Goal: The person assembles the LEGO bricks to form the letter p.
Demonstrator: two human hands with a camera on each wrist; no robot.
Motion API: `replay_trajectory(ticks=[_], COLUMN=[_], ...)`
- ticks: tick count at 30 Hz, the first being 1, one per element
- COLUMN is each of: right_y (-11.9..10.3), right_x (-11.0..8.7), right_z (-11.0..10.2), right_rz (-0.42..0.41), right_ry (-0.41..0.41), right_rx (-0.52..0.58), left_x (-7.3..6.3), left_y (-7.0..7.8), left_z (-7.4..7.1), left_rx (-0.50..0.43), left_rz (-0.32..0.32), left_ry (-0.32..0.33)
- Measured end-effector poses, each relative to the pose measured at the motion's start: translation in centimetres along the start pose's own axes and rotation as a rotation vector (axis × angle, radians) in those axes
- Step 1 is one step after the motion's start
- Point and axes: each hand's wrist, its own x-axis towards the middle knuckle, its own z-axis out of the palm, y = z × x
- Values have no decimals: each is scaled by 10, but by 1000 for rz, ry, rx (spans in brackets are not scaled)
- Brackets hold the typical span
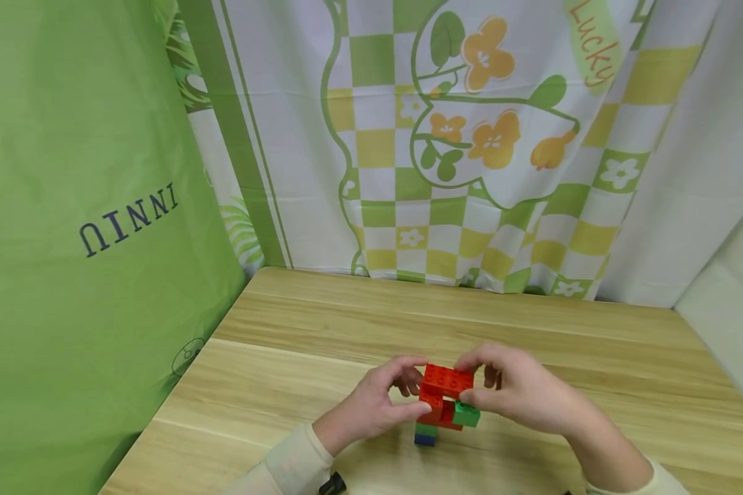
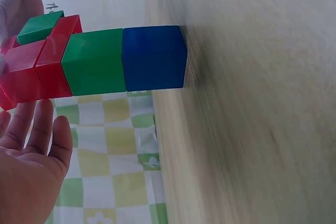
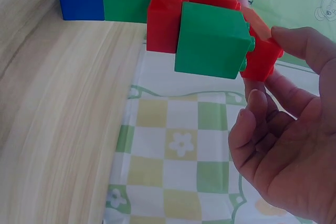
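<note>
A small model of toy building bricks stands upright on the table. At its foot is a blue brick (image 2: pixel 154 57), with a green brick (image 2: pixel 94 61) on it and red bricks (image 1: pixel 432 410) above. Another green brick (image 3: pixel 212 40) sits to the right, its studs showing. Across the top lies a studded red brick (image 1: pixel 447 377), slightly tilted, a gap under it on the right. My right hand (image 1: pixel 526 392) pinches this brick's right end between thumb and forefinger. My left hand (image 1: pixel 378 405) holds the model from the left, thumb against a red brick; its other fingers are partly hidden behind.
The wooden table (image 1: pixel 297 323) extends behind and to both sides. A patterned curtain (image 1: pixel 378 185) hangs at its far edge and a green cloth (image 1: pixel 99 309) along the left. A small black object (image 1: pixel 332 484) shows by the left sleeve.
</note>
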Motion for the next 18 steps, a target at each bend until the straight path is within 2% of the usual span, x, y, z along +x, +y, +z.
replay_trajectory(ticks=[8, 18], right_y=[2, 4], right_x=[-1, -3], right_z=[7, 8], right_rz=[-50, -57], right_ry=[-19, -21], right_rx=[-3, 2], left_x=[0, -1], left_y=[0, 2], left_z=[0, 0], left_rx=[-6, 20], left_rz=[-17, -36], left_ry=[26, 24])
